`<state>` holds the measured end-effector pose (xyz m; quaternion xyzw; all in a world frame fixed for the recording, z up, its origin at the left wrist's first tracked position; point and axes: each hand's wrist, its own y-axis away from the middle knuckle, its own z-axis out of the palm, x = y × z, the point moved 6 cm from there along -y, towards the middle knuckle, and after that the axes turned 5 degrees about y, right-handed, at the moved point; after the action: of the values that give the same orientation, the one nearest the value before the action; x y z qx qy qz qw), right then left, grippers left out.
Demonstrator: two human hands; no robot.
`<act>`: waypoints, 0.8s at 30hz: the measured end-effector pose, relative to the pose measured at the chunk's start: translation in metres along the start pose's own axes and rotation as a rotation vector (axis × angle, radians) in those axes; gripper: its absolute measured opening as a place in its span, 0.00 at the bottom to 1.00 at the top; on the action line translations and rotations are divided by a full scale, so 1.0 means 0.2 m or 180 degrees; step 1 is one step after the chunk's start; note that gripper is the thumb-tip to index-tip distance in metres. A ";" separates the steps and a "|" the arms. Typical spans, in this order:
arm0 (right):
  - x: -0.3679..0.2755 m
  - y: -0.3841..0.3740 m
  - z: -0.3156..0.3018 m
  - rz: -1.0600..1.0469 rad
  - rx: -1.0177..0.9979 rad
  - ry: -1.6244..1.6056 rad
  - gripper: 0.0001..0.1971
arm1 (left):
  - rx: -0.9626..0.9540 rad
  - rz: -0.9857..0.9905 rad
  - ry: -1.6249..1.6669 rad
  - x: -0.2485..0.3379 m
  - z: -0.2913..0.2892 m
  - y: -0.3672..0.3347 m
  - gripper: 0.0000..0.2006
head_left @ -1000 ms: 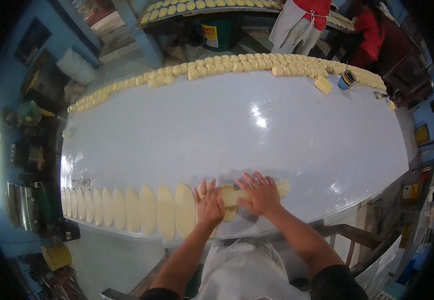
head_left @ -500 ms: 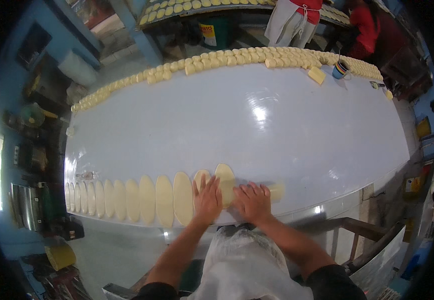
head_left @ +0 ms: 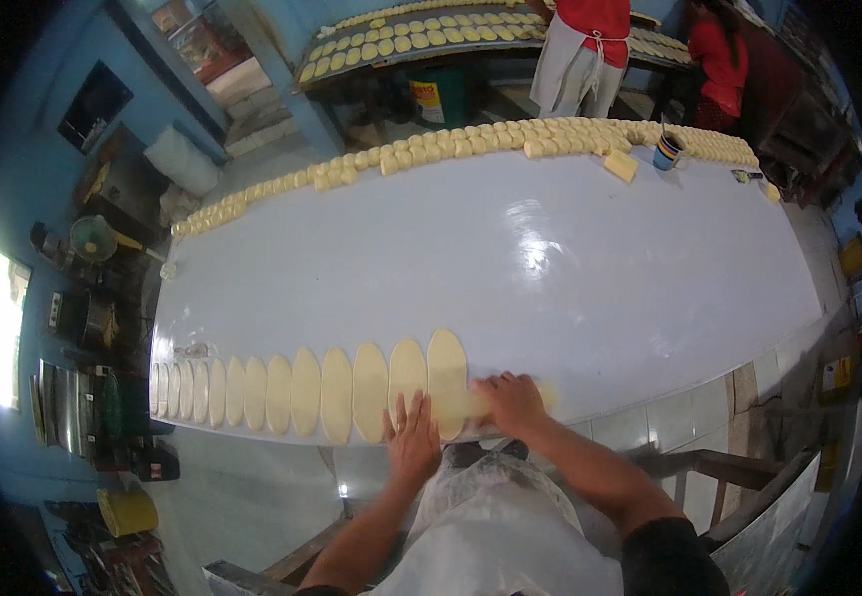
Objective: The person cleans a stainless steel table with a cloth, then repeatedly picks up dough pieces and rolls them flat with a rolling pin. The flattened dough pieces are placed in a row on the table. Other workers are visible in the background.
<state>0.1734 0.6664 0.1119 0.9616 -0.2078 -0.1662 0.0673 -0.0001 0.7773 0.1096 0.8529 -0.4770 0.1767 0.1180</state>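
A row of flat, pale dough ovals (head_left: 339, 387) lies side by side along the near edge of the table. The rightmost dough oval (head_left: 447, 368) is among the longest. My left hand (head_left: 414, 449) rests with its fingers spread over the near end of the dough oval beside it (head_left: 408, 370). Just right of the row, my right hand (head_left: 515, 407) has its fingers curled over a pale yellow, smeared thing (head_left: 548, 397). Its kind is unclear, since the hand covers most of it and motion blurs the rest.
Rolled dough pieces (head_left: 431, 147) line the table's (head_left: 371, 268) far edge. Near them are a yellow block (head_left: 620, 166) and a striped mug (head_left: 667, 151). Beyond, two people in red stand by trays of dough ovals (head_left: 421, 38). A wooden frame (head_left: 719, 467) stands at my right.
My left hand has drawn back toward me from the upper part of the dough ovals. My right hand remains on the pale thing. The view has shifted slightly, showing more of the far trays.
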 end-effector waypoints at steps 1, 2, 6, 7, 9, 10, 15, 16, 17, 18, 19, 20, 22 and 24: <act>0.02 -0.08 -0.05 0.0139 0.0011 -0.0058 0.37 | 0.0068 0.0019 0.0058 -0.03 0.03 -0.11 0.27; 0.05 -0.15 -0.08 0.0302 0.0022 -0.0103 0.39 | 0.0131 0.0057 0.0133 -0.06 0.06 -0.24 0.26; 0.15 -0.44 -0.11 0.0322 0.0052 0.0137 0.40 | 0.0210 0.0099 -0.0105 -0.15 0.05 -0.84 0.25; 0.17 -0.52 -0.14 0.0349 -0.0035 0.0130 0.40 | 0.0321 0.0090 -0.0068 -0.14 0.02 -0.97 0.25; 0.23 -0.63 -0.18 0.0464 -0.0299 0.0045 0.38 | 0.0569 0.0096 -0.0004 -0.14 -0.04 -1.23 0.23; 0.26 -0.66 -0.19 0.0556 -0.0489 -0.0040 0.38 | 0.0664 0.0123 0.0159 -0.16 -0.05 -1.32 0.22; 0.58 -0.50 -0.26 0.1546 -0.0141 -0.0618 0.34 | 0.0304 -0.0557 0.1269 -0.37 -0.16 -1.98 0.19; 0.65 -0.43 -0.27 0.1663 0.0084 -0.0580 0.35 | 0.0360 -0.0676 0.1111 -0.43 -0.19 -2.14 0.19; 0.71 -0.34 -0.27 0.1797 0.0299 -0.0541 0.35 | 0.0394 -0.0792 0.0963 -0.50 -0.21 -2.30 0.20; 0.76 -0.26 -0.30 0.1957 0.0370 -0.0524 0.35 | 0.0589 -0.0783 0.0894 -0.60 -0.20 -2.47 0.19; 0.80 -0.18 -0.32 0.2136 0.0434 -0.0512 0.34 | 0.0764 -0.0769 0.0825 -0.69 -0.18 -2.62 0.19; 0.84 -0.09 -0.31 0.2371 0.0446 -0.0442 0.34 | 0.0858 -0.0695 0.0752 -0.71 -0.15 -2.76 0.19; 0.91 0.04 -0.29 0.2819 0.0501 -0.0322 0.35 | 0.0903 -0.0534 0.0583 -0.72 -0.15 -2.97 0.23; 0.94 0.09 -0.26 0.2986 0.0680 -0.0320 0.35 | 0.0760 -0.0379 0.0410 -0.73 -0.13 -3.09 0.26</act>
<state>0.3459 0.5740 0.1088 0.7565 -0.6379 -0.1419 0.0257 0.4538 1.2198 0.0536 0.8745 -0.3926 0.2793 0.0563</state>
